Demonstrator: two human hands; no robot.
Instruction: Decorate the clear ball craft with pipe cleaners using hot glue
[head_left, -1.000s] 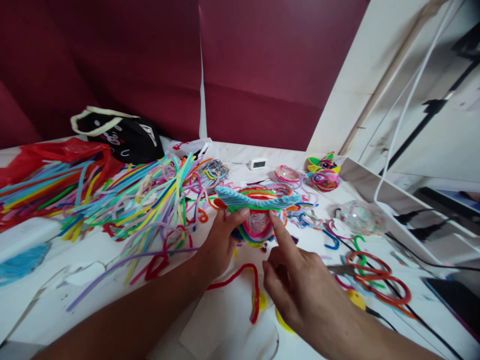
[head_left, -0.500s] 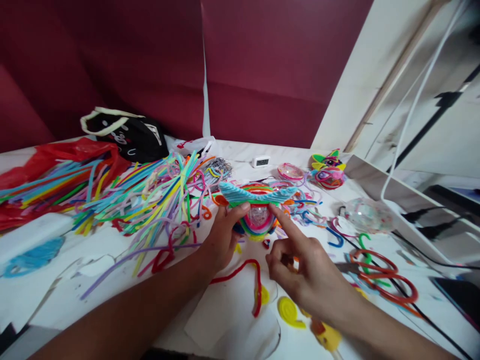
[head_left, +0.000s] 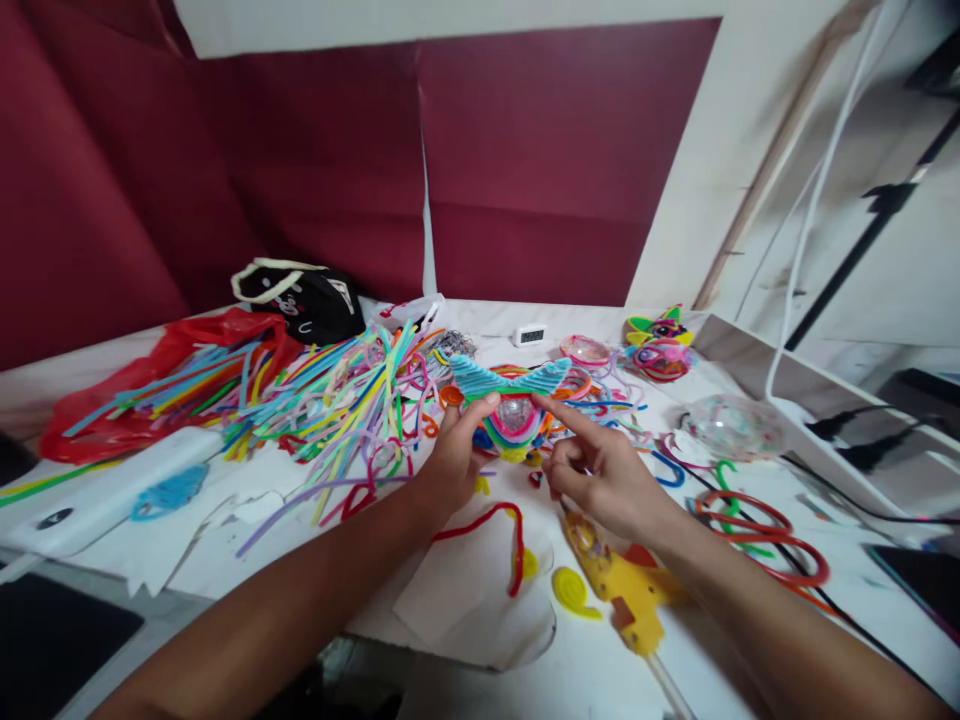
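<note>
My left hand (head_left: 448, 462) grips the left side of a rainbow pipe-cleaner craft (head_left: 525, 424), thumb on its front. The craft has a clear round dome (head_left: 514, 413) ringed in bands of colour and a light-blue, two-pointed piece (head_left: 510, 380) across its top. My right hand (head_left: 596, 470) reaches in from the right, its index finger stretched out to the craft's upper right edge and its other fingers curled. Nothing shows in that hand. Below the hands lie a bent red pipe cleaner (head_left: 487, 515) and a yellow coil (head_left: 571, 592). The craft's back is hidden.
A yellow glue gun (head_left: 634, 590) lies under my right forearm, orange-handled scissors (head_left: 772, 540) to its right. Loose pipe cleaners (head_left: 330, 390) heap up on the left near a black bag (head_left: 307, 300). Another finished craft (head_left: 660, 345) and a small digital clock (head_left: 529, 335) stand behind.
The camera view has shifted, bringing more of the table's left side and the glue gun into sight. My left hand keeps hold of the craft, and my right index finger stays at its edge.
</note>
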